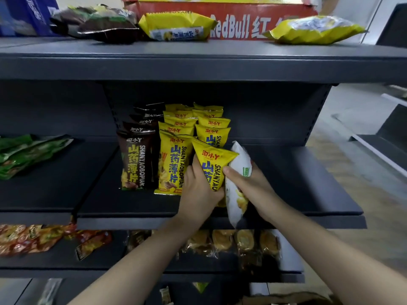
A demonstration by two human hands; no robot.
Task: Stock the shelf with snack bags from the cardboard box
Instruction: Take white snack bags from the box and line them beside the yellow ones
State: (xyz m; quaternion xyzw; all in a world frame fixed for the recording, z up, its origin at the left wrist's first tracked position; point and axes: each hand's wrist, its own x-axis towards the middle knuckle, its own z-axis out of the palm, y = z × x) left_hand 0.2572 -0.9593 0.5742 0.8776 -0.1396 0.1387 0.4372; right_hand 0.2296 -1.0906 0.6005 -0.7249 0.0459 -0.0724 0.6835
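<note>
Head view, middle shelf (297, 186) of a dark grey rack.

Left hand (198, 188): grip wrapped round the lower half of a yellow snack bag (212, 161). The bag is upright, leaning slightly right, printed face out.

Right hand (251, 183): grip pinching a second bag (239, 159), with the thumb lying across the front where the two bags meet. This bag shows its white back, and its bottom end hangs past the shelf's front lip. The two bags touch.

Already on the shelf: a row of brown bags (135, 164) at left, then two rows of yellow bags (174, 164). All stand upright, labels forward, packed front to back.

Judgement: the held yellow bag is going in as the front piece of the right-hand yellow row. It is face out to match its neighbours and held low so the puffy pack stays standing. The white-backed bag probably needs turning before it follows.

Risk: slick, air-filled packs, so the front one may tip forward once let go.

The cardboard box is not clearly in view.
</note>
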